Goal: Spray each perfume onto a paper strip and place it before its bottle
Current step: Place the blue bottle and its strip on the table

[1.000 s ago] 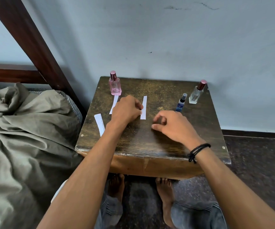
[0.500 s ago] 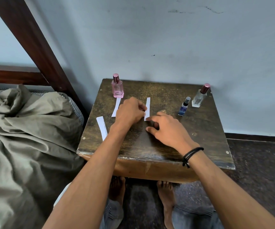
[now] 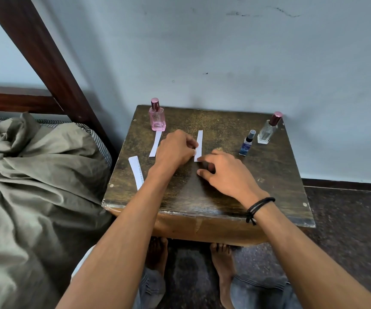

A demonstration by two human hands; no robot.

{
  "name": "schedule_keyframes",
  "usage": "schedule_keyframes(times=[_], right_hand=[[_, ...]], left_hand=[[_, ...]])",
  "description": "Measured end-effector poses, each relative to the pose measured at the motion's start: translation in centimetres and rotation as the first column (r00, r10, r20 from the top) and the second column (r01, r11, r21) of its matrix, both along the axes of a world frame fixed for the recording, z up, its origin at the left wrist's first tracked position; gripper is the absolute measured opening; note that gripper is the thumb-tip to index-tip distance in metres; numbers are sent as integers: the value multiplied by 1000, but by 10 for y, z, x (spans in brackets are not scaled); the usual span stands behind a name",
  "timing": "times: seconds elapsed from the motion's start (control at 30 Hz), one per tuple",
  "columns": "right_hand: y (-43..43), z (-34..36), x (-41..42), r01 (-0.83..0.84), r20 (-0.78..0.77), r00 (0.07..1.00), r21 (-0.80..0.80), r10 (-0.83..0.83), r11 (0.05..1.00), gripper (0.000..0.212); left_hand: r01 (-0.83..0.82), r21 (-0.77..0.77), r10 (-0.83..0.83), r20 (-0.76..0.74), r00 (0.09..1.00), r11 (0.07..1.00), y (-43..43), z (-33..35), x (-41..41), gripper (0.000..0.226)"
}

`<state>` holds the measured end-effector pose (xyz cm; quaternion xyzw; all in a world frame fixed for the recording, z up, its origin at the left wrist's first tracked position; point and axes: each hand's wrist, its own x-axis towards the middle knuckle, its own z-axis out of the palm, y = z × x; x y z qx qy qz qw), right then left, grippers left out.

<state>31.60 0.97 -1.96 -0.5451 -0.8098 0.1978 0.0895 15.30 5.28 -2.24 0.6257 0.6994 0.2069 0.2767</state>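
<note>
My left hand (image 3: pixel 175 148) is curled, its fingertips pinching the left edge of the middle strip (image 3: pixel 199 141). My right hand (image 3: pixel 222 172) lies loose beside it, forefinger touching the strip's near end. I judge I hold it down this way to lift the flat paper off the table (image 3: pixel 269 186). The two hands are close together at the table's centre.

That strip lies between the bottles with nothing behind it, so I take it as not yet assigned. Another strip (image 3: pixel 155 143) lies just near of the pink bottle (image 3: pixel 157 118) at the far left, in the place the task asks for. A printed strip (image 3: pixel 136 175) lies at the near left edge, well apart from any bottle.

All three bottles stand upright and capped. The pink bottle shows pink through the glass. The clear bottle (image 3: pixel 268 130) at the far right looks colourless; I cannot tell its level. The small blue sprayer (image 3: pixel 247 143), just left and near of it, hides its contents behind a label.
</note>
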Motion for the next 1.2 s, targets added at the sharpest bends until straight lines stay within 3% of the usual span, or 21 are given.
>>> schedule_keyframes(times=[0.1,0.27,0.47,0.63,0.83,0.97,1.2], right_hand=[[-1,2,3,19,-23,1000,-1,-19,1000,36],[2,7,15,116,-94,988,-66,-122,991,8],[6,15,39,166,52,986,-304,-158,938,20],[11,20,60,282,74,959,-377,-274,882,26],[18,20,80,492,76,865,-324,-496,808,31],[19,15,84,565,-1,812,-251,-584,786,30],[24,10,77,506,-225,808,-206,-544,837,54]], left_hand=[[-4,-7,4,2,1000,1000,0,1,0,26],[7,-21,-6,33,999,1000,0,1,-3,23],[-8,-24,9,69,998,1000,2,4,-7,21],[-13,-15,14,74,997,1000,1,6,-7,23],[-37,4,37,27,999,999,1,4,-6,26],[-35,3,35,14,999,999,1,3,-4,25],[-12,-15,12,10,1000,1000,1,4,-3,26]])
